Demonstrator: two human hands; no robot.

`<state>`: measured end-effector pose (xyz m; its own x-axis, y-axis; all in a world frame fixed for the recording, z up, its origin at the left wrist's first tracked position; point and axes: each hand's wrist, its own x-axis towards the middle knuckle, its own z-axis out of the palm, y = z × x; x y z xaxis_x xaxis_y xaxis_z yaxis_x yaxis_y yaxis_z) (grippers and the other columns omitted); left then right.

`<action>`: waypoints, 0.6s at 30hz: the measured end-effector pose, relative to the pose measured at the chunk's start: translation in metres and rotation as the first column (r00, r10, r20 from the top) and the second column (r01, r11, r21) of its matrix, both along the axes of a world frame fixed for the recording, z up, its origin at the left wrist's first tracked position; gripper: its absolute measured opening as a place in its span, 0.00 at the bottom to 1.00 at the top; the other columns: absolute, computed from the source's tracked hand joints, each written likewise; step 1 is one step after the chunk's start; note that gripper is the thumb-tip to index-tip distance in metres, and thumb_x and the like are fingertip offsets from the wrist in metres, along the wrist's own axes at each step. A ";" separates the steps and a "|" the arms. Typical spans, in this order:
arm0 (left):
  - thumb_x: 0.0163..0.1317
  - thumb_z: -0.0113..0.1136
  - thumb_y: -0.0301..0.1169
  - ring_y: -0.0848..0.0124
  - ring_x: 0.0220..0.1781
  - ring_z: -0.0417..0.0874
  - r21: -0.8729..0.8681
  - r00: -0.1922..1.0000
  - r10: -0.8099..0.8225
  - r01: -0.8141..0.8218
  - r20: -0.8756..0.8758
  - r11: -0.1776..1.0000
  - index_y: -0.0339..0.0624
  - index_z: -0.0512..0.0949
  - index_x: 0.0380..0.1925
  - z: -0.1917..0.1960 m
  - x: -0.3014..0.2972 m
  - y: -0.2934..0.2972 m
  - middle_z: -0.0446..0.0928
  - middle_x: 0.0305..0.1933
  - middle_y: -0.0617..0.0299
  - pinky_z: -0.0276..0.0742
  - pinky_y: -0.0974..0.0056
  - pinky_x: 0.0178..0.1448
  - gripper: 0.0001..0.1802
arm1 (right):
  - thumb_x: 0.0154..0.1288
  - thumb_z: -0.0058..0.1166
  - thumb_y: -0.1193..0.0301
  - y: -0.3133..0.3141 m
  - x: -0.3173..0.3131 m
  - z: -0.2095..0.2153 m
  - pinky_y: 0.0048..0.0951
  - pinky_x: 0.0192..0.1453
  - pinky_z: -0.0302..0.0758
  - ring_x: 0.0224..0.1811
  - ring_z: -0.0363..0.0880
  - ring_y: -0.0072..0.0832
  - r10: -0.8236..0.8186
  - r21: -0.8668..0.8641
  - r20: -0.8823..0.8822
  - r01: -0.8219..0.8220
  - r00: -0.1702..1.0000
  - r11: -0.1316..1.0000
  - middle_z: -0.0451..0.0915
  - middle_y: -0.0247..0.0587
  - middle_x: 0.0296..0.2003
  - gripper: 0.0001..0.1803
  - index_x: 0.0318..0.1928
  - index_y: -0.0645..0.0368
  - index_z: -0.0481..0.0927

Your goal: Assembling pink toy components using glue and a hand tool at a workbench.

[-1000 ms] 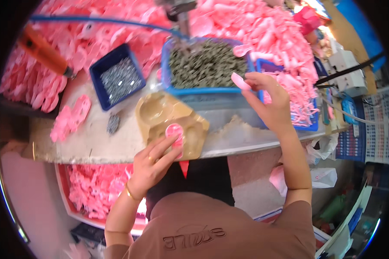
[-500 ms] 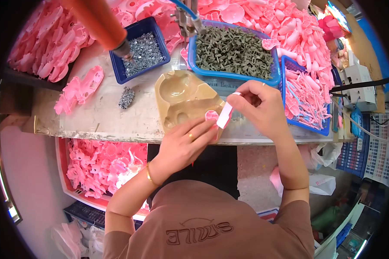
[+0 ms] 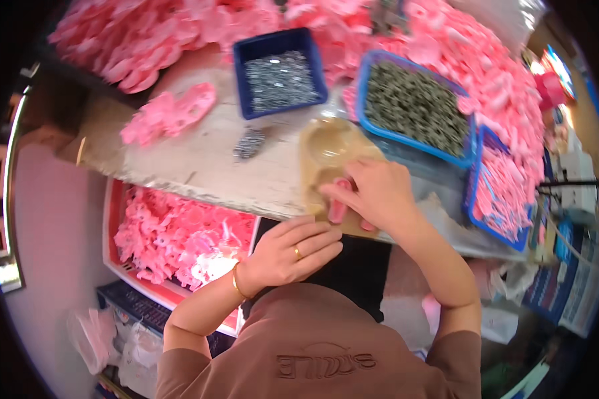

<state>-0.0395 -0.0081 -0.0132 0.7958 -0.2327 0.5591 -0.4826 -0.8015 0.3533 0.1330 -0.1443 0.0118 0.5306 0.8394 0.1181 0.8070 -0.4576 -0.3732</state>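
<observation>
A tan moulded fixture (image 3: pixel 316 143) with rounded hollows lies at the table's front edge. In its lower part sits a small pink plastic part (image 3: pixel 338 211), partly covered by fingers. My right hand (image 3: pixel 383 196) is over the fixture, its thumb and fingers closed about that pink part. Another bit of pink (image 3: pixel 367 226) peeps out below the same hand; its shape is hidden. Just in front of the fixture, my left hand (image 3: pixel 293 251) has its fingers stretched out, with the tips by the fixture's near edge and nothing seen in them. Motion blurs the picture.
Behind the fixture stand a dark blue tray (image 3: pixel 246 106) of screws and a blue tub (image 3: pixel 363 100) of dark green clips. Loose screws (image 3: pixel 249 143) and a pink moulding (image 3: pixel 170 114) lie leftward. A blue basket (image 3: pixel 474 209) is at right, a pink-filled crate (image 3: pixel 113 249) below.
The white strip that was between my hands is out of sight. My right hand has come down onto the fixture, and my left hand has drawn back from the pink part. The view has shifted.
</observation>
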 end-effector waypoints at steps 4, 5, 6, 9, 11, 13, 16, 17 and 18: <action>0.55 0.65 0.27 0.57 0.54 0.80 0.174 0.900 0.428 -0.411 -0.076 0.895 0.42 0.79 0.52 -0.018 -0.007 0.072 0.81 0.53 0.57 0.74 0.54 0.62 0.22 | 0.57 0.63 0.46 0.002 -0.005 0.014 0.38 0.28 0.73 0.23 0.80 0.40 0.023 -0.053 0.025 -0.022 0.999 0.998 0.78 0.42 0.22 0.26 0.24 0.58 0.79; 0.56 0.64 0.28 0.55 0.54 0.79 0.132 0.823 0.567 -0.564 0.011 0.815 0.42 0.78 0.52 -0.019 -0.004 0.096 0.80 0.54 0.56 0.73 0.53 0.63 0.21 | 0.57 0.64 0.48 0.000 -0.005 0.017 0.37 0.27 0.72 0.23 0.79 0.39 -0.007 -0.013 0.009 0.007 1.000 1.000 0.77 0.41 0.22 0.25 0.24 0.59 0.79; 0.57 0.64 0.28 0.53 0.54 0.78 0.073 0.724 0.684 -0.690 0.090 0.720 0.41 0.78 0.53 -0.020 0.001 0.118 0.80 0.54 0.56 0.72 0.53 0.64 0.21 | 0.57 0.66 0.51 -0.002 -0.006 0.019 0.36 0.27 0.71 0.22 0.78 0.38 -0.044 0.024 -0.009 0.045 0.999 0.999 0.77 0.41 0.21 0.23 0.24 0.59 0.79; 0.58 0.65 0.28 0.52 0.57 0.76 0.178 0.528 0.820 -0.848 0.222 0.498 0.42 0.80 0.49 -0.021 0.000 0.184 0.81 0.54 0.58 0.70 0.52 0.65 0.17 | 0.58 0.67 0.57 -0.002 -0.010 0.025 0.34 0.26 0.70 0.21 0.77 0.35 -0.035 0.084 -0.076 0.041 0.996 0.996 0.77 0.40 0.21 0.19 0.26 0.60 0.81; 0.57 0.66 0.26 0.53 0.59 0.75 0.272 0.628 0.767 -0.767 0.131 0.582 0.44 0.82 0.44 -0.036 -0.008 0.219 0.81 0.54 0.62 0.73 0.52 0.63 0.14 | 0.58 0.67 0.59 -0.001 -0.012 0.022 0.33 0.26 0.70 0.21 0.76 0.35 -0.007 0.130 -0.074 0.017 0.997 0.991 0.77 0.40 0.21 0.16 0.27 0.60 0.81; 0.57 0.66 0.26 0.53 0.60 0.75 0.239 0.648 0.748 -0.756 0.145 0.609 0.44 0.82 0.43 -0.031 -0.002 0.212 0.81 0.53 0.63 0.74 0.53 0.61 0.12 | 0.59 0.67 0.62 -0.005 -0.010 0.018 0.32 0.26 0.69 0.20 0.76 0.34 -0.025 0.155 -0.076 0.036 0.997 0.987 0.77 0.41 0.22 0.14 0.28 0.61 0.82; 0.56 0.66 0.25 0.55 0.59 0.76 0.241 0.742 0.660 -0.666 0.118 0.706 0.46 0.83 0.40 0.004 -0.012 0.174 0.82 0.50 0.65 0.76 0.55 0.58 0.11 | 0.59 0.67 0.67 -0.016 -0.007 0.025 0.30 0.25 0.67 0.20 0.73 0.32 -0.103 0.222 -0.185 0.144 0.977 0.964 0.76 0.42 0.21 0.11 0.30 0.62 0.82; 0.56 0.65 0.24 0.56 0.58 0.77 0.275 0.799 0.593 -0.594 0.094 0.756 0.46 0.83 0.40 0.017 -0.018 0.157 0.82 0.49 0.65 0.77 0.56 0.57 0.11 | 0.61 0.66 0.69 -0.019 -0.005 0.028 0.29 0.25 0.65 0.20 0.71 0.28 -0.095 0.257 -0.188 0.142 0.978 0.956 0.75 0.41 0.21 0.10 0.30 0.64 0.81; 0.56 0.65 0.24 0.56 0.58 0.77 0.264 0.810 0.581 -0.579 0.077 0.771 0.46 0.83 0.40 0.023 -0.025 0.141 0.82 0.49 0.65 0.77 0.56 0.57 0.11 | 0.62 0.65 0.71 -0.024 -0.004 0.030 0.27 0.25 0.64 0.20 0.70 0.25 -0.078 0.292 -0.190 0.132 0.979 0.947 0.74 0.39 0.20 0.10 0.30 0.65 0.81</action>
<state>-0.0645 0.1325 0.0101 0.8318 0.1384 0.5375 0.1064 -0.9902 0.0904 0.1293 -0.1682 0.0417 0.6489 0.7167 0.2555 0.6708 -0.3803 -0.6367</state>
